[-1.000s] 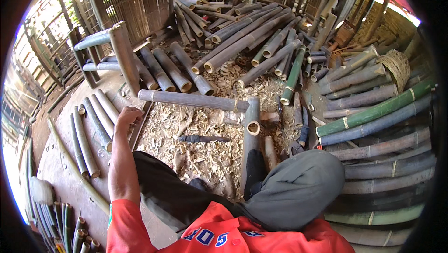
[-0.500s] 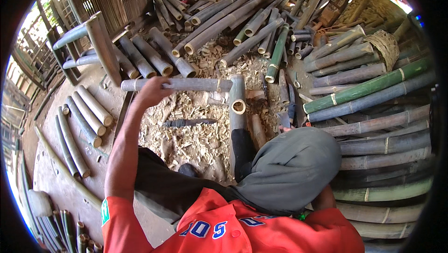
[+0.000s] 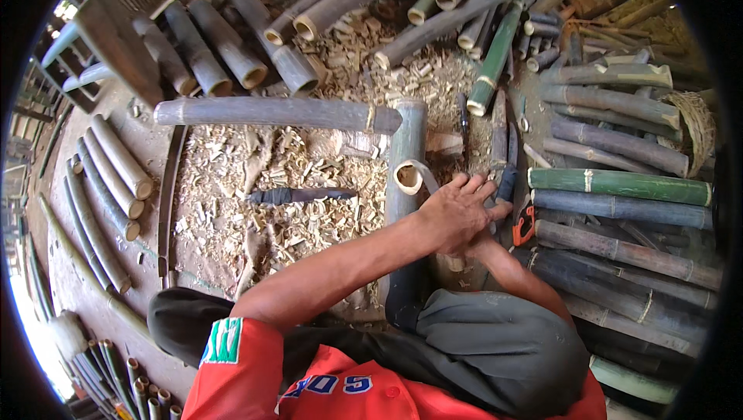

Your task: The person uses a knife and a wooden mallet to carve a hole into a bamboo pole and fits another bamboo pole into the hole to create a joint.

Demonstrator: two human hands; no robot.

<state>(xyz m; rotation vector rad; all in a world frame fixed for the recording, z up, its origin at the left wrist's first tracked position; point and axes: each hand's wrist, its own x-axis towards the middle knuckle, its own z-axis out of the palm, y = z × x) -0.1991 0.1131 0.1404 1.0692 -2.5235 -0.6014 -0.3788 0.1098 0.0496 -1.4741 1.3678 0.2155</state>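
An upright bamboo post (image 3: 404, 141) stands in front of me, with a round hole cut into its near side. Against the hole's rim rests the pale, curved blade of a knife (image 3: 422, 178). My left hand (image 3: 453, 207) reaches across to the right and is closed over the knife behind its blade. Beneath and beside it is my right hand (image 3: 481, 240), closed on the knife, its grip mostly hidden. A long bamboo tube (image 3: 271, 114) lies level, its right end joined to the post's upper part; neither hand touches it.
A dark-wrapped tool (image 3: 302, 195) lies on wood shavings (image 3: 209, 164). An orange-handled tool (image 3: 524, 226) is right of my hands. Cut bamboo tubes (image 3: 104, 176) lie at left; stacked poles (image 3: 619, 180) fill the right. More thick tubes (image 3: 232, 48) lie beyond.
My left hand has let go of the level bamboo tube and moved right to my right hand. The knife's blade has come up to the hole. The view has shifted closer.
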